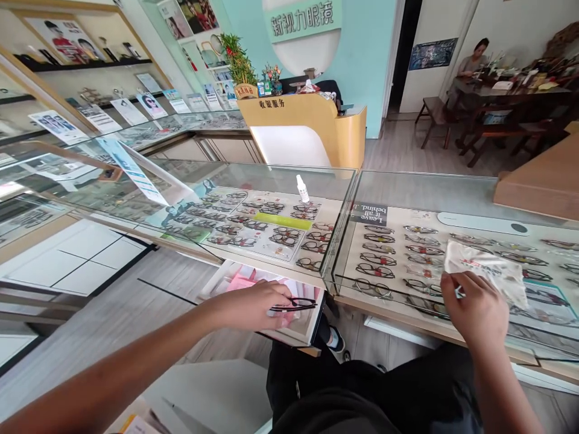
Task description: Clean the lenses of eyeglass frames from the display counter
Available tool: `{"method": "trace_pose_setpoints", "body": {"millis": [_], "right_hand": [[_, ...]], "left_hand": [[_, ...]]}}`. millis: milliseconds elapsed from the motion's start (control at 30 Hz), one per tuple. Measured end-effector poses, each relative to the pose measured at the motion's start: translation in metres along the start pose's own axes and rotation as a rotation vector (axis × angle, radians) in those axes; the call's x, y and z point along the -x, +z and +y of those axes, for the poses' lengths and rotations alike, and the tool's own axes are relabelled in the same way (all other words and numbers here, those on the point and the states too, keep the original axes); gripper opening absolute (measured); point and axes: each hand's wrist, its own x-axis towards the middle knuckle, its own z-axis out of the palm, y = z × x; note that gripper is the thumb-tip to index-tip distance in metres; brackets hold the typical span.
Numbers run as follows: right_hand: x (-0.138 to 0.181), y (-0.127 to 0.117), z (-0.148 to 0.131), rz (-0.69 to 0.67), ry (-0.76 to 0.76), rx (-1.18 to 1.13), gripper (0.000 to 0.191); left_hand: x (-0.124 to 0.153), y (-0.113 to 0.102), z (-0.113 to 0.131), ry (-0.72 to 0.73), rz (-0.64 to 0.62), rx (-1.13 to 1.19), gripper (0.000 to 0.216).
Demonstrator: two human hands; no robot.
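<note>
My left hand point(253, 304) is closed on a pair of dark-framed glasses point(294, 304), held over an open drawer point(312, 328) under the left glass display case point(253, 175). My right hand point(477, 310) pinches the corner of a white cleaning cloth point(486, 271) that rests on top of the right glass case point(407, 187). Several rows of glasses lie on trays inside both cases. A small white spray bottle point(302, 188) stands on the left case.
A yellow service counter point(312, 117) stands beyond the cases. Another person point(473, 60) sits at a dark table at the back right. Wall shelves and more glass cases run along the left. A wooden box point(538, 181) sits on the right case.
</note>
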Motion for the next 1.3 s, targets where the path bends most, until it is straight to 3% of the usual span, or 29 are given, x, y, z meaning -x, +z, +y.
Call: {"method": "trace_pose_setpoints", "body": {"millis": [67, 133, 267, 367, 567, 767, 900, 1100, 1300], "right_hand": [[0.000, 0.000, 0.000, 0.001, -0.001, 0.002, 0.031], [0.000, 0.000, -0.001, 0.008, -0.002, 0.000, 0.030], [-0.001, -0.002, -0.002, 0.010, 0.007, -0.002, 0.029], [-0.002, -0.003, -0.002, 0.013, 0.000, -0.001, 0.029], [-0.004, -0.003, -0.005, 0.012, -0.008, -0.012, 0.031], [-0.005, -0.003, -0.007, -0.008, 0.013, -0.015, 0.032], [-0.006, -0.004, -0.008, -0.028, 0.052, -0.009, 0.030], [-0.009, -0.007, -0.012, -0.062, 0.080, -0.017, 0.029], [-0.008, -0.009, -0.016, -0.101, 0.159, -0.033, 0.029]], "left_hand": [[-0.023, 0.018, -0.008, 0.048, -0.062, -0.017, 0.032], [-0.047, 0.036, -0.017, 0.049, -0.032, -0.067, 0.033], [-0.097, 0.066, -0.041, 0.029, 0.199, -0.219, 0.049], [-0.138, 0.073, -0.062, -0.001, 0.369, -0.328, 0.064], [-0.218, 0.061, -0.093, -0.094, 0.572, -0.347, 0.065], [-0.288, 0.051, -0.110, -0.173, 0.633, -0.278, 0.064], [-0.330, 0.039, -0.123, -0.135, 0.630, -0.227, 0.062], [-0.373, 0.026, -0.135, -0.034, 0.582, -0.160, 0.055], [-0.399, 0.027, -0.147, -0.035, 0.547, -0.086, 0.047]]}}
